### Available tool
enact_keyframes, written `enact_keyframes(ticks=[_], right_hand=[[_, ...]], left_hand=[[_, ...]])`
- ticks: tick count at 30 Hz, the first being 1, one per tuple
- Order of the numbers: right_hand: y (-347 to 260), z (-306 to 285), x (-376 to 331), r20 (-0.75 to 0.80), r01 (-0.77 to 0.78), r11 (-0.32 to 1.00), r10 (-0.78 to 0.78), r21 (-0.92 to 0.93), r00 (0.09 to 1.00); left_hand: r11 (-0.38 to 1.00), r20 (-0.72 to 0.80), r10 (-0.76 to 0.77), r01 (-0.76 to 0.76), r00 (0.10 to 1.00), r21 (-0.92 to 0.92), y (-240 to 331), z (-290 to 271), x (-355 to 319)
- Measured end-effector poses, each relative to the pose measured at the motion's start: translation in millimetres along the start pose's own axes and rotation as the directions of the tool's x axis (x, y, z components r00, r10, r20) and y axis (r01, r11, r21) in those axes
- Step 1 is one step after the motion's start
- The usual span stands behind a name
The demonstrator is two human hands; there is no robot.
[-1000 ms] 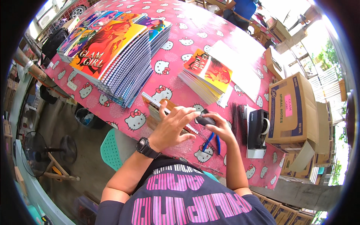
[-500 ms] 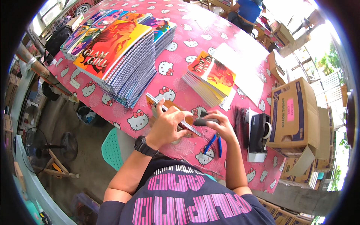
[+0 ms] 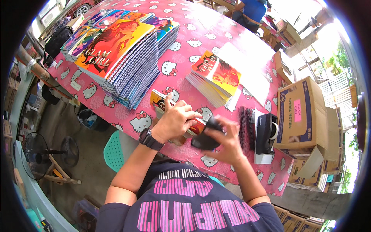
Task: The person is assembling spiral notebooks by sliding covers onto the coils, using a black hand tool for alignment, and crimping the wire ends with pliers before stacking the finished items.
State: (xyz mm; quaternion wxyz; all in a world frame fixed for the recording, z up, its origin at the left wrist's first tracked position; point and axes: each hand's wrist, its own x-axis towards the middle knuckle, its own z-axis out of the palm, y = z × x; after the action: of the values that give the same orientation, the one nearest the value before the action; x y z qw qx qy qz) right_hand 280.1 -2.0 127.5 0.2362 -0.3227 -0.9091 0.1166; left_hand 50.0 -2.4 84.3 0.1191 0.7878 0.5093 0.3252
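Note:
My left hand [image 3: 177, 120], with a dark watch on its wrist, grips a spiral notebook [image 3: 157, 99] with a yellow, red and orange cover, its fingers closed on the near part. The hand hides much of the notebook. To its right, my right hand [image 3: 228, 140] is blurred, fingers wrapped round a black object [image 3: 208, 136]. That object lies across the notebook's right end; motion smears it, and its kind does not show. Beyond my hands sits a small stack of notebooks [image 3: 222, 75] with red and yellow covers, next to white sheets [image 3: 253, 87].
Tall stacks of spiral notebooks [image 3: 116, 50] stand at the left on the pink patterned tablecloth [image 3: 170, 69]. Black binding coils [image 3: 246, 127] and a black tape dispenser [image 3: 265, 133] lie at the right, beside a cardboard box [image 3: 295, 116]. A person in blue [image 3: 253, 9] is far off.
My right hand and the black object have swung nearer to me, over the notebook's right end. Blue pliers and a loose coil end, visible before, no longer show. My left hand keeps its hold.

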Motion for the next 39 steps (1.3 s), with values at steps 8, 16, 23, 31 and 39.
enact_keyframes(ticks=[8,16,23,31,39], right_hand=[[-1.6,-8.9,-2.3,0.031,0.036,0.99,-0.041,0.138,0.999],[33.6,-8.4,-12.4,-0.116,-0.205,0.76,0.346,0.617,0.931],[51.4,9.2,-13.8,0.097,-0.32,0.574,0.384,0.754,0.918],[60.4,17.5,-1.0,0.289,-0.454,0.698,0.351,0.554,0.891],[60.5,22.0,22.8,0.26,-0.439,0.795,0.358,0.419,0.897]], left_hand=[[0.997,-0.038,0.012,-0.015,0.999,-0.081,20.6,-9.8,-1.9],[0.992,0.0,0.122,-0.122,0.993,0.03,25.0,10.3,-6.1],[0.993,-0.098,0.097,-0.104,0.99,-0.06,27.2,6.1,-11.9],[0.999,-0.09,0.034,-0.035,0.995,-0.008,25.4,-2.9,-17.0],[0.999,-0.095,-0.036,0.035,0.995,-0.01,10.3,-7.1,-24.7]])
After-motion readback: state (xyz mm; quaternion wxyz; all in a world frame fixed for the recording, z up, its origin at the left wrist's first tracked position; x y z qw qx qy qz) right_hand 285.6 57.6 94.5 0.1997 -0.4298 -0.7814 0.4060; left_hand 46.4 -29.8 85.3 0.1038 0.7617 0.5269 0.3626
